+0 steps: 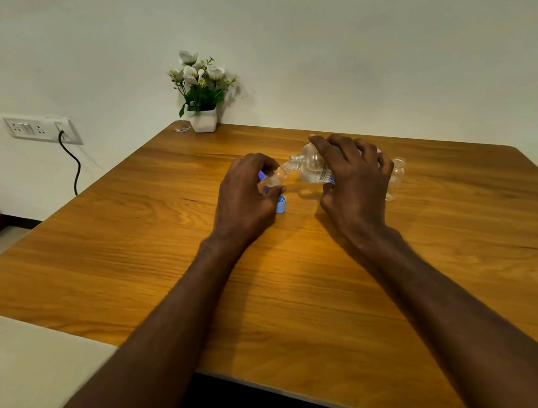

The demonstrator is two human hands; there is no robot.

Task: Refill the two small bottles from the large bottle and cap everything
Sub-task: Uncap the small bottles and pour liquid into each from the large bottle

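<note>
Gripping the large bottle (315, 166) with the right hand (353, 176), fingers curled over its clear body, tilting it sideways with the uncapped neck pointing left. Holding a small bottle (272, 180) in the left hand (243, 193), fingers and thumb curled round it, its mouth meeting the large bottle's neck. Lying on the wooden table (269, 286) just beside the left hand: a blue cap (281, 204), open side up. Standing behind the right hand, partly hidden: a second small bottle (396, 175), clear; cap state not readable. Sitting at the table's far corner against the wall: a potted plant (201, 95) with white flowers. Hanging from a wall socket (40, 128) at left: a dark cable.
</note>
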